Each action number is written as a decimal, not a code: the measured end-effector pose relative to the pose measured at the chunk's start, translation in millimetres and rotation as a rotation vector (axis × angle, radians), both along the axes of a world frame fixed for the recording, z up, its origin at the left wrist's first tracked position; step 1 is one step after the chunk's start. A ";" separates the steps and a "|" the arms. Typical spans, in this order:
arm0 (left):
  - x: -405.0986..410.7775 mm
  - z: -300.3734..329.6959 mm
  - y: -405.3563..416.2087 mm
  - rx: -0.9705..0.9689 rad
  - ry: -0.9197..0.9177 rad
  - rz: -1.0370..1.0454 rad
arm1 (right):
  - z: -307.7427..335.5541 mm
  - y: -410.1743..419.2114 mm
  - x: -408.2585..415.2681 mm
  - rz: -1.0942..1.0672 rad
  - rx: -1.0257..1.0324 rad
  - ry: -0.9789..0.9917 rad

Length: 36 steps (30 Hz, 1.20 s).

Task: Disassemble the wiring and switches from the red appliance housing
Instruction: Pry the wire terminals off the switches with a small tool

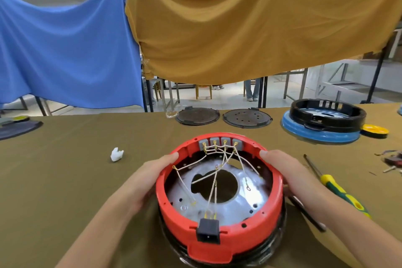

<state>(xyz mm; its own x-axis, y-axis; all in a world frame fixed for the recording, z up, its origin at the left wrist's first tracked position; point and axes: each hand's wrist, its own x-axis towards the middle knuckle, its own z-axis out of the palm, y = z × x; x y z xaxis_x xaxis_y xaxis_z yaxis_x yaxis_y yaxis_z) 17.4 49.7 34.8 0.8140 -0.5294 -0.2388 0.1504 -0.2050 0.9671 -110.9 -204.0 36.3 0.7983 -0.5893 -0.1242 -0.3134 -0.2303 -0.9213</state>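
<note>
White scrap [117, 154] on olive table cloth [65, 159], far left. Left hand [150, 178] gripping left rim of red housing [219, 237], thumb on top edge. Housing centre-front on table; grey switches [219, 142] at far wall, white wires [217, 172] strung across, black socket [208, 231] at near wall. Right hand [287, 172] gripping right rim. Screwdriver [335, 187] lying just beyond.

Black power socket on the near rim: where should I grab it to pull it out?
Pinch the black power socket by its two side faces, coming from the near, outer side of the red housing. Its boxy body protrudes outward there, while wires crowd its inner end.
</note>
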 end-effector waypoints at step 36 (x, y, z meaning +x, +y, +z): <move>-8.1 8.1 1.5 0.296 -0.556 0.094 | 8.3 -41.2 -38.0 0.358 -0.598 0.664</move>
<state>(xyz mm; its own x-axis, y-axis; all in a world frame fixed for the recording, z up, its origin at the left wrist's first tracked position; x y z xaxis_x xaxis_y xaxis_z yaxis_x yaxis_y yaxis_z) 9.3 51.2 42.8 0.8983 -0.4259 0.1078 -0.3275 -0.4856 0.8105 -148.8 -245.2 44.6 0.8182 -0.4368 -0.3738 -0.5486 -0.7877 -0.2803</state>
